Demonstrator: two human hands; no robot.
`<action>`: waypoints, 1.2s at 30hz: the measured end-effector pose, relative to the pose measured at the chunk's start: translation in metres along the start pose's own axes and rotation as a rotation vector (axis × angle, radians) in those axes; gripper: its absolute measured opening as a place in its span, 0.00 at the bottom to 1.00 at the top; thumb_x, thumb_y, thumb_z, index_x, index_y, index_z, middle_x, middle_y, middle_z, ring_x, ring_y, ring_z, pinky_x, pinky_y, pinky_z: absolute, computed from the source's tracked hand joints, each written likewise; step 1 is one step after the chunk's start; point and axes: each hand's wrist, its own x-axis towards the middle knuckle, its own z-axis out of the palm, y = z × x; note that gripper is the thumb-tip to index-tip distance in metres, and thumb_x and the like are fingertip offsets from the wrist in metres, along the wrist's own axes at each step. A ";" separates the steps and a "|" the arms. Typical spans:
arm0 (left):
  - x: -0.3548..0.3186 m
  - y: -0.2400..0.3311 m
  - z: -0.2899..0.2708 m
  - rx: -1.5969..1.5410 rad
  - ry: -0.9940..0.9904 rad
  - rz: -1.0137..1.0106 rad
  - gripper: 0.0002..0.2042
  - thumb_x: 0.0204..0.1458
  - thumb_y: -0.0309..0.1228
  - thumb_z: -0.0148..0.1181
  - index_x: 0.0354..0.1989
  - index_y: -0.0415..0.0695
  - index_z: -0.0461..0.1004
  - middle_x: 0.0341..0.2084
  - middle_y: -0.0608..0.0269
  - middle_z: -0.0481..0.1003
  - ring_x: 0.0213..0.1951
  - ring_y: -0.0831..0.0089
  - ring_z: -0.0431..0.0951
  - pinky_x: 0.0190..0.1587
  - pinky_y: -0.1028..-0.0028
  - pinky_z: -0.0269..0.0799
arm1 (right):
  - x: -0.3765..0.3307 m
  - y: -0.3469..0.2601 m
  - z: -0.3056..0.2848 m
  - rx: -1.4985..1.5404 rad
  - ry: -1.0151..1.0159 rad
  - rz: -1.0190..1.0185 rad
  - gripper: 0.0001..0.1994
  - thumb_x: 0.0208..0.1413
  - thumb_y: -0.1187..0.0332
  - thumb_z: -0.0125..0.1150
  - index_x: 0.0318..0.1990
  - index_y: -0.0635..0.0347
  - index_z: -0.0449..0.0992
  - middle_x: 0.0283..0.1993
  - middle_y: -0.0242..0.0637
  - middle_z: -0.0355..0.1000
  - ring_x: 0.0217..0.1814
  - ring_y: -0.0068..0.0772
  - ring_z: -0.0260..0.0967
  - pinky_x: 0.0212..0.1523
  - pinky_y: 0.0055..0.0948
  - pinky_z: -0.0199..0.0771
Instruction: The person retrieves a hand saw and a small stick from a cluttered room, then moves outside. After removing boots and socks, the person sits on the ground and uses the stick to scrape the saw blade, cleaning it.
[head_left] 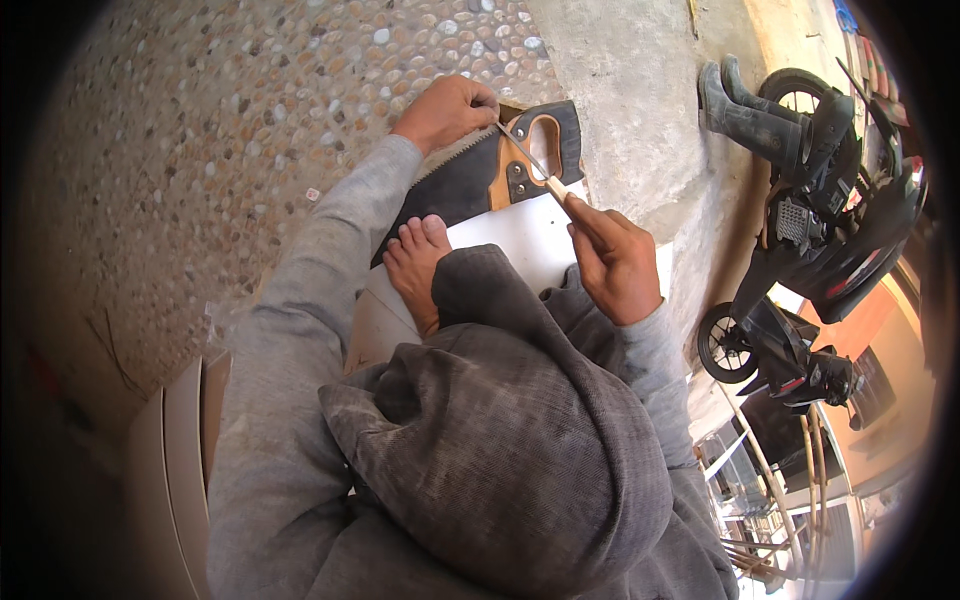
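A handsaw (455, 188) with a dark blade and an orange and black handle lies flat, its toothed edge facing the far left. Across its handle end runs a thin file (522, 153) with a pale grip. My right hand (615, 260) is closed round that grip. At the far end, my left hand (452, 112) pinches the file's tip beside the saw's teeth. My bare foot (415, 265) rests at the near edge of the blade, its toes touching or overlapping it. Part of the file's tip is hidden by my left fingers.
Beneath the saw is a white board (520, 238). Pebbled paving (250, 150) spreads to the left, and bare concrete (630, 110) to the right. Grey boots (755, 120) and a black motorcycle (810, 220) stand at the right. Brown panels (170, 480) lean at the lower left.
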 end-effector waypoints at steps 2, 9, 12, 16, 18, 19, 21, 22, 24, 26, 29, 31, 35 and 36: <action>0.008 -0.019 -0.004 0.089 0.075 -0.072 0.09 0.49 0.31 0.61 0.32 0.37 0.79 0.21 0.61 0.77 0.25 0.76 0.74 0.33 0.73 0.71 | 0.029 -0.008 0.015 -0.073 -0.054 0.017 0.14 0.52 0.76 0.60 0.48 0.63 0.78 0.30 0.50 0.75 0.28 0.43 0.75 0.31 0.31 0.72; 0.014 -0.034 -0.024 -0.104 0.102 -0.113 0.09 0.47 0.33 0.62 0.29 0.40 0.81 0.21 0.63 0.78 0.24 0.76 0.75 0.31 0.72 0.70 | 0.041 -0.009 0.020 0.100 0.041 -0.023 0.13 0.51 0.74 0.60 0.45 0.62 0.78 0.28 0.48 0.74 0.28 0.48 0.73 0.32 0.39 0.71; 0.000 -0.005 -0.014 -0.161 0.076 -0.047 0.09 0.47 0.32 0.62 0.29 0.39 0.80 0.20 0.64 0.78 0.24 0.78 0.74 0.29 0.74 0.69 | 0.015 -0.002 0.012 0.175 0.086 0.016 0.14 0.51 0.76 0.62 0.46 0.62 0.78 0.26 0.46 0.74 0.25 0.41 0.73 0.28 0.32 0.70; 0.000 0.002 -0.011 -0.104 0.005 -0.050 0.08 0.48 0.31 0.62 0.30 0.38 0.80 0.20 0.66 0.76 0.24 0.80 0.72 0.30 0.77 0.68 | 0.007 0.001 0.007 0.178 0.077 0.016 0.15 0.50 0.76 0.62 0.47 0.62 0.78 0.26 0.46 0.74 0.25 0.40 0.73 0.28 0.32 0.70; -0.002 0.010 -0.009 -0.088 -0.032 -0.077 0.08 0.48 0.31 0.62 0.30 0.38 0.80 0.20 0.66 0.76 0.24 0.80 0.72 0.30 0.76 0.69 | 0.005 0.000 0.003 0.145 0.068 0.016 0.15 0.50 0.77 0.62 0.47 0.62 0.78 0.26 0.46 0.73 0.25 0.41 0.73 0.28 0.32 0.70; -0.006 0.014 -0.009 -0.098 -0.045 -0.087 0.08 0.47 0.31 0.62 0.30 0.38 0.80 0.20 0.65 0.77 0.24 0.78 0.74 0.29 0.75 0.69 | 0.004 -0.002 0.000 0.106 0.027 0.033 0.15 0.51 0.77 0.61 0.48 0.63 0.78 0.29 0.46 0.75 0.29 0.39 0.75 0.31 0.30 0.72; -0.008 0.013 -0.006 -0.106 -0.049 -0.076 0.09 0.46 0.32 0.62 0.31 0.38 0.80 0.21 0.62 0.78 0.24 0.76 0.75 0.30 0.73 0.70 | 0.002 -0.006 -0.008 0.030 -0.057 0.067 0.14 0.52 0.79 0.60 0.48 0.67 0.77 0.36 0.47 0.78 0.36 0.34 0.78 0.37 0.26 0.75; -0.007 0.011 -0.003 -0.100 -0.042 -0.052 0.10 0.46 0.32 0.62 0.31 0.38 0.80 0.21 0.62 0.78 0.25 0.75 0.76 0.30 0.72 0.71 | 0.003 -0.004 -0.005 0.017 -0.033 0.032 0.15 0.51 0.78 0.61 0.48 0.65 0.77 0.33 0.47 0.76 0.32 0.38 0.76 0.34 0.30 0.73; -0.002 -0.003 0.000 -0.057 0.012 -0.053 0.10 0.47 0.32 0.61 0.32 0.38 0.80 0.22 0.62 0.78 0.25 0.75 0.75 0.30 0.73 0.71 | 0.007 0.002 0.000 -0.006 0.017 -0.040 0.15 0.48 0.77 0.61 0.46 0.62 0.78 0.26 0.46 0.73 0.26 0.46 0.73 0.28 0.37 0.69; 0.010 -0.024 0.001 0.015 0.090 -0.095 0.09 0.49 0.31 0.61 0.32 0.37 0.80 0.22 0.64 0.78 0.25 0.76 0.74 0.31 0.74 0.70 | 0.031 -0.004 0.015 0.014 0.006 -0.008 0.14 0.49 0.75 0.60 0.46 0.61 0.78 0.28 0.48 0.74 0.28 0.50 0.72 0.30 0.41 0.70; 0.018 -0.040 -0.015 0.151 0.119 -0.133 0.12 0.46 0.35 0.61 0.32 0.39 0.81 0.22 0.59 0.78 0.26 0.72 0.77 0.33 0.72 0.72 | 0.057 -0.003 0.032 0.011 -0.020 -0.020 0.13 0.50 0.74 0.59 0.45 0.60 0.78 0.30 0.51 0.74 0.30 0.52 0.72 0.34 0.41 0.72; 0.017 -0.040 -0.020 0.063 0.108 -0.128 0.11 0.47 0.34 0.61 0.31 0.39 0.81 0.22 0.60 0.79 0.27 0.73 0.77 0.34 0.72 0.72 | 0.057 -0.002 0.032 0.059 -0.006 -0.009 0.13 0.51 0.74 0.60 0.45 0.61 0.78 0.30 0.51 0.75 0.30 0.50 0.73 0.34 0.38 0.73; 0.003 -0.015 -0.020 -0.174 0.154 -0.050 0.10 0.47 0.34 0.61 0.31 0.39 0.80 0.22 0.62 0.79 0.26 0.75 0.76 0.33 0.73 0.71 | 0.027 0.003 0.025 0.236 0.069 0.055 0.13 0.52 0.74 0.61 0.46 0.63 0.78 0.31 0.49 0.76 0.31 0.42 0.76 0.33 0.32 0.74; -0.002 -0.017 -0.012 -0.172 0.126 -0.046 0.10 0.48 0.33 0.61 0.31 0.39 0.80 0.22 0.62 0.78 0.26 0.76 0.76 0.32 0.74 0.70 | 0.018 0.001 0.022 0.269 0.085 0.075 0.13 0.52 0.74 0.61 0.46 0.64 0.78 0.31 0.49 0.76 0.31 0.39 0.77 0.33 0.30 0.74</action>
